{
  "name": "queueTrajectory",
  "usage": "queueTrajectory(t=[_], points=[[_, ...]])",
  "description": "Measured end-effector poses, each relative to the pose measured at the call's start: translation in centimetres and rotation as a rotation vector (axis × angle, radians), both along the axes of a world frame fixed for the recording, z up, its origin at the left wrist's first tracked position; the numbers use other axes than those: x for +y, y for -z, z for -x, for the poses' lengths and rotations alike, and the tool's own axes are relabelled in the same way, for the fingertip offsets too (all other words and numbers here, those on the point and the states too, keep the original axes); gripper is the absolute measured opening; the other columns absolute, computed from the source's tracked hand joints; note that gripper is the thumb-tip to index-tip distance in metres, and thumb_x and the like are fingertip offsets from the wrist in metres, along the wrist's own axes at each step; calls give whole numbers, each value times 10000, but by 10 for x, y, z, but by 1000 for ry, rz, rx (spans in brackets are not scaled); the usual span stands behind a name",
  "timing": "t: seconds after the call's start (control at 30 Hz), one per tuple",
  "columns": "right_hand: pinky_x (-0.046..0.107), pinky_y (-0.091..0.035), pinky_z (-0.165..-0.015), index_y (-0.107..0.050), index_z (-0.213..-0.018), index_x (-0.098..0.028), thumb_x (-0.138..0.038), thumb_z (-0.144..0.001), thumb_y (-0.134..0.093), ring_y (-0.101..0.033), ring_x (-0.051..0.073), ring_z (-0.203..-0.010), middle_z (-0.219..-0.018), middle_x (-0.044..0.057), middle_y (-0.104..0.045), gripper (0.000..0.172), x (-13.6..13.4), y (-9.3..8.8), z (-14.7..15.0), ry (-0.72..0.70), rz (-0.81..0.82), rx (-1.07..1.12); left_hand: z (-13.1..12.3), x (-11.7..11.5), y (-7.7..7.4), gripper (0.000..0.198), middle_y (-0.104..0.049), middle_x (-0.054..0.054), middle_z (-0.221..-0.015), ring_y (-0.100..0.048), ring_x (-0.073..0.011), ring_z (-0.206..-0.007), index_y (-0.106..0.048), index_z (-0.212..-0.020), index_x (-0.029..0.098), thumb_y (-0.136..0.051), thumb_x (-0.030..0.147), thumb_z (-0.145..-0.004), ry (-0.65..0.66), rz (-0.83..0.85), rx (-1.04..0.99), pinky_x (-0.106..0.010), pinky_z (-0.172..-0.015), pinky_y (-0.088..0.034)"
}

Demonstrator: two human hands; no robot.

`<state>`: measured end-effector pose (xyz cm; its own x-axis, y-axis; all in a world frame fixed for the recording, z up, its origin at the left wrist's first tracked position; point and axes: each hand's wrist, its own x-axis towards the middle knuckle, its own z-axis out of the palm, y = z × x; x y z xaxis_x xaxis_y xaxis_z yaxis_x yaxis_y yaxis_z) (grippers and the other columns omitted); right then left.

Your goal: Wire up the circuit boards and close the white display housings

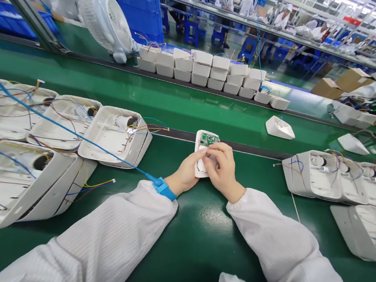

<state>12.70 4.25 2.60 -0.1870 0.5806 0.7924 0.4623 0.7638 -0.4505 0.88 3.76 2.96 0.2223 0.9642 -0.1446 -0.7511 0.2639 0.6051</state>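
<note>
Near the middle of the view, a small white casing (200,172) with a green circuit board (208,138) at its far end is held above the green table. My left hand (187,172) grips the casing along its left side, the thumb laid over its face. A blue strap with a cord circles that wrist. My right hand (222,167) is on the casing's right side, fingers bent together over its face just below the board; whatever lies beneath the fingertips is hidden.
White housings (113,137) with loose wires stand on the left, and more housings (312,175) on the right. Beyond a green conveyor (186,101) are stacked white boxes (201,69) and a fan (112,18). One white part (280,127) lies on the conveyor. People sit and stand farther back.
</note>
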Motion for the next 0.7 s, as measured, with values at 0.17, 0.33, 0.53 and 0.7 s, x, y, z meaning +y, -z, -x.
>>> queueTrajectory(t=[0.17, 0.33, 0.53, 0.7], points=[[442, -499, -959, -668, -1052, -234, -306, -939, -553, -590, 235, -1086, -1099, 93, -637, 176, 18, 2, -17, 82, 91, 37, 1, 2, 5, 338, -762, -51, -856, -722, -208, -756, -687, -1026, 123, -718, 287, -732, -4, 2, 92, -343, -776, -571], [455, -409, -1079, -670, -1121, -210, -310, -859, -579, -564, 258, -1165, -1171, 98, -669, 295, 75, 8, -65, 436, 426, -30, 2, -1, 4, 395, -760, -119, -1045, -744, -278, -842, -674, -1120, 122, -671, 296, -766, 75, -14, 164, -436, -820, -573], [524, -403, -1056, -430, -1452, -120, -277, -773, -601, -575, 323, -1170, -1244, 156, -646, 718, 143, 11, -117, 673, 645, -10, 4, -3, 4, 416, -736, -134, -1138, -735, -280, -897, -706, -1087, 132, -727, 358, -738, 160, -55, 201, -378, -783, -569], [518, -483, -938, -100, -1571, -99, -315, -760, -620, -648, 338, -1042, -1091, 129, -714, 987, 164, 18, -127, 780, 796, 27, 3, -1, 7, 499, -730, -135, -1155, -733, -276, -885, -702, -1098, 138, -682, 503, -760, 146, -75, 168, -363, -752, -562]])
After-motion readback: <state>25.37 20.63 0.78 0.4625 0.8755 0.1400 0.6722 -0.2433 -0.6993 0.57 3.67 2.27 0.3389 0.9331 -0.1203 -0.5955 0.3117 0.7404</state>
